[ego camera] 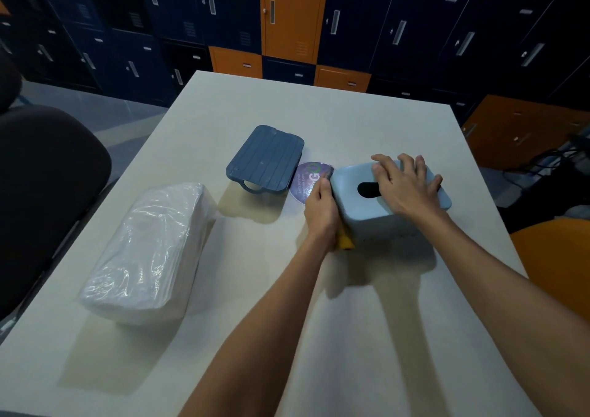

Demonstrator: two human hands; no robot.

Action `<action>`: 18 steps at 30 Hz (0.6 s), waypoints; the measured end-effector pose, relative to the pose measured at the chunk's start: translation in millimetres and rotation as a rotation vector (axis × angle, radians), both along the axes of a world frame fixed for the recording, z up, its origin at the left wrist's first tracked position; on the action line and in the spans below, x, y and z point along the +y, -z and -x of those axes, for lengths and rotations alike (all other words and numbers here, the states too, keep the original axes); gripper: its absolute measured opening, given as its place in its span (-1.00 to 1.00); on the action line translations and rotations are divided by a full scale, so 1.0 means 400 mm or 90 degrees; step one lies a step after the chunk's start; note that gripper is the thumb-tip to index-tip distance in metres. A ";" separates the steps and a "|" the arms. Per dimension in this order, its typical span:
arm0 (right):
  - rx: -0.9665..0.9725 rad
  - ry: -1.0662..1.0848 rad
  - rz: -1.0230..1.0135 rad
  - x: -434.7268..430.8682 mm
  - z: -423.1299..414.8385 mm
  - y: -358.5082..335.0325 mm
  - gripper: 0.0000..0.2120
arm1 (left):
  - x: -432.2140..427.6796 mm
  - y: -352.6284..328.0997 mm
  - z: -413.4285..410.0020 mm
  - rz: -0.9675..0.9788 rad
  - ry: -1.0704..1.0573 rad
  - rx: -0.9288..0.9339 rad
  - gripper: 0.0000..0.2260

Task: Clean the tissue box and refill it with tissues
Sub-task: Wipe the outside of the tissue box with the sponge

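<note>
The light blue tissue box [367, 212] stands on the white table [287, 321], its oval slot facing up. My right hand [405, 183] lies flat on the box's top, fingers spread. My left hand [321, 209] presses a yellow cloth [345, 243] against the box's left side; only a corner of the cloth shows below the hand. A pack of white tissues in clear plastic [150, 254] lies at the left of the table. The darker blue lid or base panel [265, 158] rests tilted behind, apart from the box.
A round purple sticker or disc [306, 179] lies on the table between the panel and the box. A dark chair [41, 187] stands at the left and an orange seat [555, 257] at the right. Blue and orange lockers fill the background.
</note>
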State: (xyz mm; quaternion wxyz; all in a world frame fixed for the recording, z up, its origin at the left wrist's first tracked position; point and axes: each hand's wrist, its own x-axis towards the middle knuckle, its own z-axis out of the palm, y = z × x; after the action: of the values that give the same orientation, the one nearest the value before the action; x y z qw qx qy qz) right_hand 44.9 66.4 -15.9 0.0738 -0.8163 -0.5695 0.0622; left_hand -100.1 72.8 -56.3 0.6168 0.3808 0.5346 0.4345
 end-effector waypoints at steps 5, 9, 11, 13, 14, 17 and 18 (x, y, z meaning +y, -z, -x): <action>-0.004 0.001 0.003 0.000 0.000 0.003 -0.59 | -0.058 -0.021 -0.008 -0.022 -0.019 -0.006 -0.64; -0.001 -0.001 0.002 0.000 -0.003 0.001 -0.59 | -0.208 0.002 -0.014 -0.050 -0.049 0.015 -0.62; -0.002 -0.005 0.002 0.000 -0.002 0.003 -0.59 | -0.236 0.013 -0.012 -0.065 -0.050 0.026 -0.62; 0.002 -0.003 0.001 0.000 -0.002 0.004 -0.59 | -0.215 0.012 -0.003 -0.057 -0.041 0.045 -0.63; 0.006 -0.001 0.000 0.001 -0.003 0.004 -0.58 | -0.194 0.010 0.003 -0.044 -0.034 0.055 -0.63; 0.007 0.002 -0.002 0.000 -0.003 0.003 -0.59 | -0.099 0.004 0.011 0.015 -0.009 0.086 -0.64; 0.004 0.005 -0.003 0.000 -0.003 0.003 -0.59 | -0.064 0.001 0.011 0.033 -0.003 0.088 -0.66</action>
State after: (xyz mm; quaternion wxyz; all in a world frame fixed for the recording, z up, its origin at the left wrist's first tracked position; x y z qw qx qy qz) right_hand 46.0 66.5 -17.0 0.0776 -0.8183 -0.5659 0.0635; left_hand -104.7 47.0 -56.7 0.5869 0.3923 0.5880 0.3948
